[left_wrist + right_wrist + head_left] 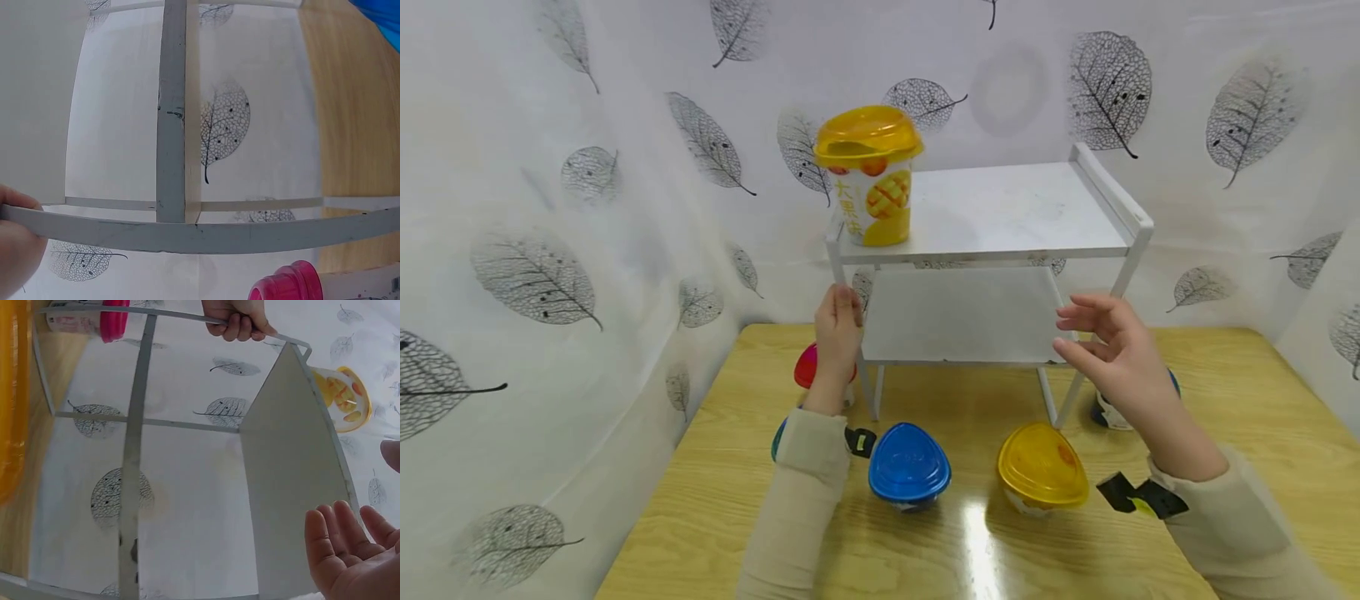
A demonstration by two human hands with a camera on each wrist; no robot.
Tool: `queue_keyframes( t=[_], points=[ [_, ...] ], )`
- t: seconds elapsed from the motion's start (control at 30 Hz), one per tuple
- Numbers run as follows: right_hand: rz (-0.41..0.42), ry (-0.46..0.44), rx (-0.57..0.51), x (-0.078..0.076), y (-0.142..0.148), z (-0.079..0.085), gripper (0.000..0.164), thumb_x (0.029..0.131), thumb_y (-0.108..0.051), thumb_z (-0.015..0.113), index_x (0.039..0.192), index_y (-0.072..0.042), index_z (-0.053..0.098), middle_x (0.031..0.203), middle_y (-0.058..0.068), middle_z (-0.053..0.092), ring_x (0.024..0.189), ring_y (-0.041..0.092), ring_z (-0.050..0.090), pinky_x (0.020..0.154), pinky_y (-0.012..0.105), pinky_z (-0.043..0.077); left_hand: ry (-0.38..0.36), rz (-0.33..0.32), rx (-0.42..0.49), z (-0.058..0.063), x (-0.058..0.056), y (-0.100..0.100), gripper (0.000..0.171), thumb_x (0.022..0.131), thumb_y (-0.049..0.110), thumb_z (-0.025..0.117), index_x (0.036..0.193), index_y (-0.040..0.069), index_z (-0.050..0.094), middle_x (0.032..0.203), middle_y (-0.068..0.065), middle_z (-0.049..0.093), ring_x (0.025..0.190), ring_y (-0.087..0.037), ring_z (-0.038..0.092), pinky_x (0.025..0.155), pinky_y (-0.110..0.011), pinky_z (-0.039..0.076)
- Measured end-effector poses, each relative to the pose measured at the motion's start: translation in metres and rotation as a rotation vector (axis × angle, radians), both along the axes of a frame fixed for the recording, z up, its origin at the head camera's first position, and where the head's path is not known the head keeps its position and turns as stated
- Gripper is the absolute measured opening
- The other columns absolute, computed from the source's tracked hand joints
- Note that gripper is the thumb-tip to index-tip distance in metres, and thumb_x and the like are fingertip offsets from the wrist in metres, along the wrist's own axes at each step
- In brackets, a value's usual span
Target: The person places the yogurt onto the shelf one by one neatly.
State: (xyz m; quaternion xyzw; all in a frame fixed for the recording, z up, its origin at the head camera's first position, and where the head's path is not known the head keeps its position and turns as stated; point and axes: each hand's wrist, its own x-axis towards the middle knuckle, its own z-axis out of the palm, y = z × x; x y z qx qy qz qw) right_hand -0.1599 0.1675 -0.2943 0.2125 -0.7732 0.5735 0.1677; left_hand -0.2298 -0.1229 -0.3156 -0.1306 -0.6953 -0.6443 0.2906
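Leaf-printed sheeting is backing the table, where the left hand is gripping the near left post of the white shelf and the right hand is hovering empty, fingers loosely spread. I am worrying that one-sided pulling could tilt the shelf, tipping off the yellow-lidded cup on its top left; the right wrist view is showing left fingers wrapping the post, which the head view is mostly hiding.

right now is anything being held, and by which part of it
The left hand holds the white rack by the upper part of its left front post. The right hand holds nothing.
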Motion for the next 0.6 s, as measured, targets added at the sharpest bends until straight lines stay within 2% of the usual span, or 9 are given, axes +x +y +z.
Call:
queue_keyframes(
  t=[0.13,0.33,0.47,0.6],
  points=[
    [-0.064,-0.038,0.071,0.002,0.013,-0.017,0.038,0.084,0.001,0.058,0.119,-0.006,0.045,0.104,-0.011,0.052,0.095,0.003,0.050,0.074,0.010,0.040,0.012,0.005,0.001,-0.007,-0.006,-0.002,0.041,0.093,0.030,0.029,0.076,-0.006,0.041,0.057,-0.003,0.035,0.050,-0.008,0.033,0.046,-0.021,0.027],
    [-0.104,-0.060,0.111,0.001,0.035,-0.045,0.032,0.084,0.000,0.057,0.114,0.004,0.046,0.102,-0.008,0.053,0.091,0.002,0.050,0.070,0.009,0.041,0.010,0.000,0.013,-0.008,-0.007,-0.001,0.045,0.091,0.037,0.029,0.076,-0.004,0.041,0.057,-0.001,0.034,0.049,-0.008,0.032,0.046,-0.021,0.025],
    [-0.149,-0.083,0.152,-0.003,0.049,-0.060,0.033,0.085,-0.003,0.058,0.113,0.008,0.046,0.100,-0.009,0.052,0.089,-0.003,0.049,0.070,0.008,0.040,-0.011,0.002,0.018,-0.007,-0.007,-0.002,0.039,0.095,0.030,0.029,0.076,-0.002,0.041,0.057,-0.001,0.034,0.050,-0.008,0.032,0.046,-0.021,0.025],
    [-0.246,-0.110,0.267,-0.007,0.063,-0.071,0.035,0.086,-0.012,0.059,0.113,0.006,0.047,0.101,0.006,0.054,0.086,-0.010,0.044,0.067,0.004,0.037,-0.021,0.001,0.018,-0.006,-0.006,-0.002,0.033,0.097,0.020,0.029,0.076,-0.002,0.041,0.058,-0.001,0.034,0.050,-0.008,0.032,0.047,-0.021,0.026]
  ],
)
